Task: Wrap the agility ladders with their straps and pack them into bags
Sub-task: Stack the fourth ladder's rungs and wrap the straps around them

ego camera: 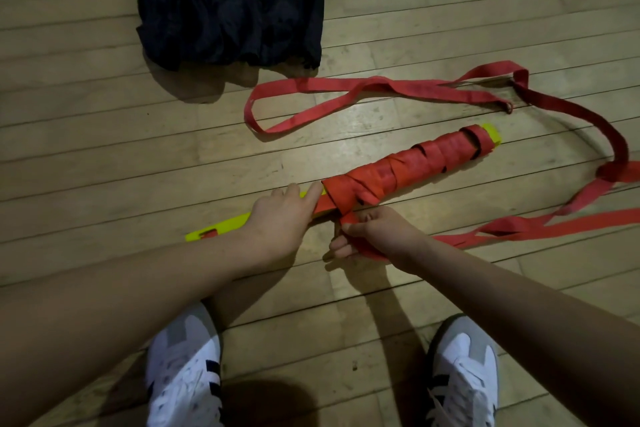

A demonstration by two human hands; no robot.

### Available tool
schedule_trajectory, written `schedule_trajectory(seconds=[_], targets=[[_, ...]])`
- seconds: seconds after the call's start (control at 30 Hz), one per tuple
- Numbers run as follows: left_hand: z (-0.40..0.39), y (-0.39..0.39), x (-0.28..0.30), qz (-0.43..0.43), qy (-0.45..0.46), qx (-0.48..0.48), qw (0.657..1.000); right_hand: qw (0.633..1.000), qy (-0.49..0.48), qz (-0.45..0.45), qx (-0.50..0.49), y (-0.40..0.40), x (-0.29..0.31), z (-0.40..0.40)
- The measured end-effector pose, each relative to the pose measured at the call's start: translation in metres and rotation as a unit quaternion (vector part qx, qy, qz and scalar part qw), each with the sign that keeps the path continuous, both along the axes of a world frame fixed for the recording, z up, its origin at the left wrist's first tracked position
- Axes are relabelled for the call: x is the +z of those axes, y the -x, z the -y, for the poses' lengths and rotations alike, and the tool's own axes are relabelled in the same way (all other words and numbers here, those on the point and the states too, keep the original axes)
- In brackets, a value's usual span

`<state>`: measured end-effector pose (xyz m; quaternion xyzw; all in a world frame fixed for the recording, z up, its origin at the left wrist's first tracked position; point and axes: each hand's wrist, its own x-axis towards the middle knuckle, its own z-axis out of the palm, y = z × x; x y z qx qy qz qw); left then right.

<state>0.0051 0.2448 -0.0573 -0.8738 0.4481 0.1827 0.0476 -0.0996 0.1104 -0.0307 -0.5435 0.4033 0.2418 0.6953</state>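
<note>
A bundle of yellow ladder rungs (221,228) lies slanted on the wooden floor, its right two thirds wound in red strap (412,163). My left hand (280,218) lies over the bundle just left of the wrapped part, fingers curled round it. My right hand (370,234) grips the red strap right below the bundle, where the winding ends. The loose strap (533,229) trails from that hand to the right, then loops back across the floor behind the bundle (311,87).
A dark fabric bag (228,3) lies flat on the floor at the top left. My two white sneakers (183,374) stand at the bottom of the view. Wooden floorboards (104,135) surround everything.
</note>
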Motion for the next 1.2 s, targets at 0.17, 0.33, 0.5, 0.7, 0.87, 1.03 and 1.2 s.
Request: schedule_trajectory(seconds=[0.17, 0.33, 0.5, 0.7, 0.87, 1.03, 1.2], targets=[[0.014, -0.024, 0.006, 0.036, -0.007, 0.025, 0.999, 1.000, -0.007, 0.016, 0.024, -0.007, 0.007, 0.001], [0.032, -0.051, 0.009, 0.085, -0.030, 0.046, 0.995, 0.999, -0.018, 0.043, 0.013, -0.020, 0.015, 0.004], [0.036, -0.050, 0.007, 0.168, -0.036, 0.014, 0.985, 0.999, -0.023, 0.038, 0.009, -0.022, 0.014, 0.005], [0.012, -0.050, -0.009, 0.289, 0.002, -0.159, 0.944, 1.000, -0.007, 0.016, 0.007, -0.019, 0.010, 0.003], [-0.006, -0.029, -0.010, 0.209, 0.066, -0.158, 0.963, 1.000, -0.001, 0.014, 0.011, -0.018, 0.006, -0.002], [-0.002, 0.001, -0.008, 0.098, 0.076, -0.104, 0.987, 0.999, 0.027, 0.017, 0.003, -0.013, 0.000, -0.005], [0.024, -0.026, 0.004, 0.076, 0.002, 0.015, 0.997, 0.995, 0.095, 0.029, 0.018, -0.011, -0.004, 0.000]])
